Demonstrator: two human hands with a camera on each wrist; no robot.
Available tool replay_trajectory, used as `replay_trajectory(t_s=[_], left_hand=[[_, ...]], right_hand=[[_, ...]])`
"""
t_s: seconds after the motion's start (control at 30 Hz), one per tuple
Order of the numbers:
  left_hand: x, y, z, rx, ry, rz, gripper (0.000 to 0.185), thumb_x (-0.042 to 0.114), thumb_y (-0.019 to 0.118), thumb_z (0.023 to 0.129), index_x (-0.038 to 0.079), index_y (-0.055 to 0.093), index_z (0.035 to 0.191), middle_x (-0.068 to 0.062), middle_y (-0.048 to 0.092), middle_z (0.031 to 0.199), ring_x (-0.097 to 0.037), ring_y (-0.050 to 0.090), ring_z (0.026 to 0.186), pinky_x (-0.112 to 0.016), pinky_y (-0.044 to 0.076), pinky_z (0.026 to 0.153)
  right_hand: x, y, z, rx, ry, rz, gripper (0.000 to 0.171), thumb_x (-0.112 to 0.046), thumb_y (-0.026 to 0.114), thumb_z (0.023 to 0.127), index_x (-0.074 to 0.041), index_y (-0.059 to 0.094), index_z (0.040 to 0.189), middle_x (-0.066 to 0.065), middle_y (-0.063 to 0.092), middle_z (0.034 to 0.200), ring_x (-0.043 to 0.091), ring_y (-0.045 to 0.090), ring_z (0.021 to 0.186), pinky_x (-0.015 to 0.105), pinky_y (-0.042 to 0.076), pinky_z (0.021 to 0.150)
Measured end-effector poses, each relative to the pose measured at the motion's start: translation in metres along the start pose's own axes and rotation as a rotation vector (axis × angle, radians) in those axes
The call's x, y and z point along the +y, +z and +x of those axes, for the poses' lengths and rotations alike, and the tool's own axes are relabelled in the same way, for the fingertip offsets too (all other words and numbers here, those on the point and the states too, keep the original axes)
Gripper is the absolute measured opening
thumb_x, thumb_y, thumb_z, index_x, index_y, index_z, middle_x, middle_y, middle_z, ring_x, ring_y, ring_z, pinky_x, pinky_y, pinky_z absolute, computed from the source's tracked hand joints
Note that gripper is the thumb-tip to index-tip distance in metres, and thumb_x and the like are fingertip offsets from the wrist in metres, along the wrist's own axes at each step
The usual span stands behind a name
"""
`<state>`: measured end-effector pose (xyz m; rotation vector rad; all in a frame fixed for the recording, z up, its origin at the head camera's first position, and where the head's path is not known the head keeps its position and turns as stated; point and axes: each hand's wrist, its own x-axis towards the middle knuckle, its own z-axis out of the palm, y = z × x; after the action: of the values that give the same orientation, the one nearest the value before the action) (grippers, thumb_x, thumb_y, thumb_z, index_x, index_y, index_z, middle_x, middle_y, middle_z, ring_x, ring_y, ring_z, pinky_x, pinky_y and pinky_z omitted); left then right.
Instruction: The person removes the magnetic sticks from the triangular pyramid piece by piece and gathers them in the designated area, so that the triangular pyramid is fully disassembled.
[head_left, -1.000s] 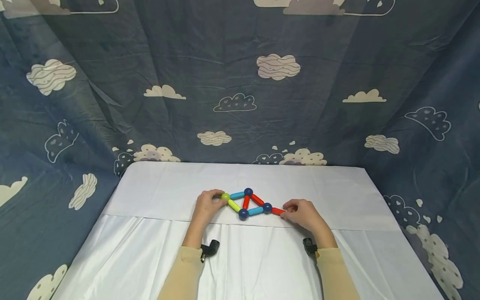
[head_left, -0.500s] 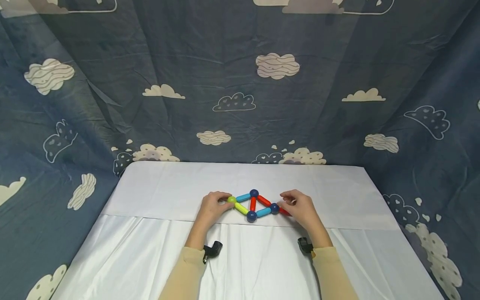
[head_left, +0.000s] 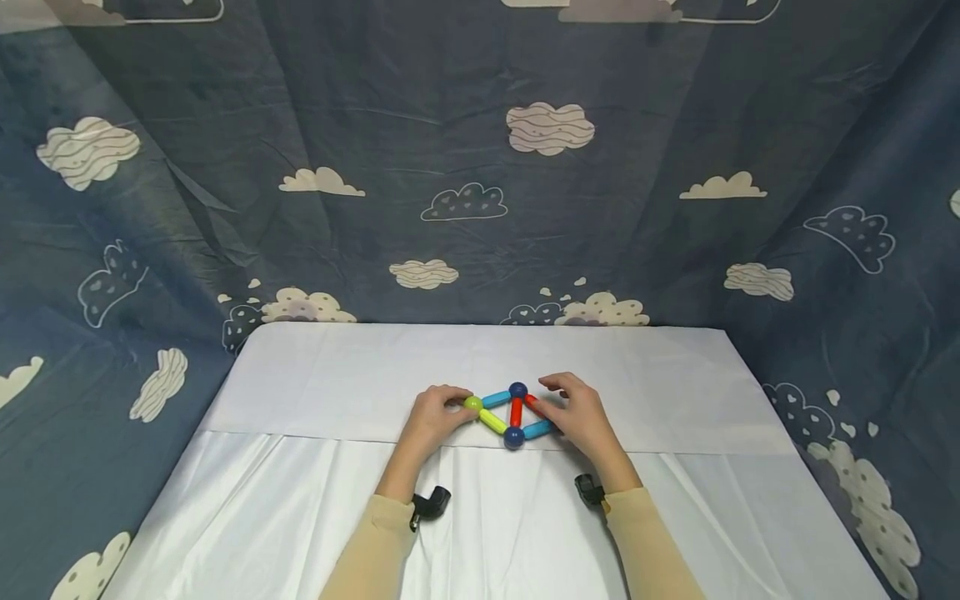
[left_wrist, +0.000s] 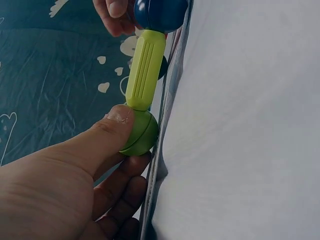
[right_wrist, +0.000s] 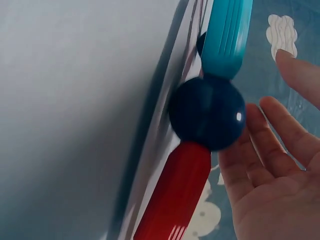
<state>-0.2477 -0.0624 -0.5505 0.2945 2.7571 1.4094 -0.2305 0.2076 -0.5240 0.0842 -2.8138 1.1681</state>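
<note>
I see my left hand (head_left: 433, 417) pinching the green ball (left_wrist: 140, 132) at the left tip of the rod-and-ball frame (head_left: 510, 414), which lies mid-table (head_left: 337, 375). To the frame's right, my right hand (head_left: 579, 417) cups the dark blue ball (right_wrist: 209, 112), fingers relaxed. Light, rigid, slick plastic; joints likely pop apart, so I'd hold by the balls.

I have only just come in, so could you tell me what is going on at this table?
A person is working on a small toy frame of coloured rods and balls lying on a white tablecloth. The left hand pinches the green ball at the frame's left end. The right hand is cupped round the right end, by a dark blue ball and a red rod.
</note>
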Motion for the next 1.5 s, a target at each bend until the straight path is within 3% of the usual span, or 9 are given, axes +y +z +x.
replay_trajectory(t_s=[0.3, 0.53, 0.73, 0.93, 1.07, 1.27, 1.5], left_hand=[[0.002, 0.003, 0.000, -0.009, 0.020, -0.001, 0.033, 0.029, 0.084, 0.092, 0.015, 0.079, 0.121, -0.003, 0.078, 0.117, -0.025, 0.068, 0.113, -0.049, 0.054, 0.104], [0.001, 0.005, -0.001, -0.020, 0.015, 0.002, 0.033, 0.032, 0.083, 0.093, 0.017, 0.079, 0.122, -0.003, 0.077, 0.117, -0.024, 0.067, 0.111, -0.049, 0.054, 0.102], [0.001, 0.005, 0.000, -0.028, 0.024, -0.003, 0.035, 0.032, 0.083, 0.093, 0.017, 0.078, 0.124, -0.003, 0.078, 0.119, -0.024, 0.068, 0.113, -0.049, 0.054, 0.103], [-0.002, 0.005, 0.000, -0.118, 0.106, -0.016, 0.035, 0.027, 0.082, 0.095, 0.024, 0.075, 0.129, 0.001, 0.075, 0.129, -0.024, 0.066, 0.126, -0.050, 0.050, 0.113], [-0.002, 0.005, -0.001, -0.176, 0.143, -0.020, 0.026, 0.024, 0.081, 0.095, 0.027, 0.079, 0.121, 0.004, 0.072, 0.127, -0.023, 0.064, 0.127, -0.050, 0.049, 0.114], [0.000, 0.005, -0.002, -0.230, 0.138, -0.020, 0.015, 0.025, 0.080, 0.096, 0.031, 0.081, 0.109, 0.007, 0.068, 0.121, -0.022, 0.062, 0.123, -0.051, 0.049, 0.113], [0.001, 0.004, -0.003, -0.237, 0.143, -0.008, 0.013, 0.027, 0.079, 0.097, 0.032, 0.080, 0.108, 0.008, 0.067, 0.119, -0.020, 0.063, 0.122, -0.050, 0.050, 0.112]], right_hand=[[-0.009, 0.011, 0.009, -0.041, -0.053, 0.017, 0.049, -0.023, 0.085, 0.092, -0.010, 0.068, 0.136, 0.013, 0.069, 0.138, 0.039, 0.065, 0.127, 0.057, 0.054, 0.109], [-0.015, 0.020, 0.018, -0.122, -0.005, 0.030, 0.050, -0.023, 0.083, 0.093, -0.011, 0.067, 0.139, 0.013, 0.066, 0.146, 0.042, 0.063, 0.134, 0.056, 0.052, 0.112], [-0.020, 0.025, 0.027, -0.196, -0.006, -0.033, 0.044, -0.022, 0.083, 0.093, -0.012, 0.071, 0.135, 0.013, 0.067, 0.144, 0.037, 0.063, 0.134, 0.056, 0.049, 0.115], [-0.022, 0.029, 0.034, -0.254, -0.035, -0.069, 0.034, -0.019, 0.082, 0.094, -0.012, 0.076, 0.126, 0.009, 0.073, 0.133, 0.029, 0.067, 0.120, 0.054, 0.052, 0.113], [-0.022, 0.031, 0.038, -0.293, -0.036, -0.074, 0.025, -0.019, 0.082, 0.094, -0.016, 0.079, 0.119, 0.005, 0.074, 0.128, 0.026, 0.066, 0.118, 0.053, 0.052, 0.113], [-0.019, 0.031, 0.039, -0.315, -0.066, -0.083, 0.017, -0.020, 0.082, 0.095, -0.020, 0.082, 0.111, 0.000, 0.075, 0.124, 0.026, 0.066, 0.121, 0.053, 0.051, 0.114], [-0.019, 0.030, 0.039, -0.312, -0.075, -0.075, 0.015, -0.019, 0.082, 0.094, -0.021, 0.082, 0.109, 0.000, 0.076, 0.122, 0.026, 0.066, 0.120, 0.053, 0.051, 0.113]])
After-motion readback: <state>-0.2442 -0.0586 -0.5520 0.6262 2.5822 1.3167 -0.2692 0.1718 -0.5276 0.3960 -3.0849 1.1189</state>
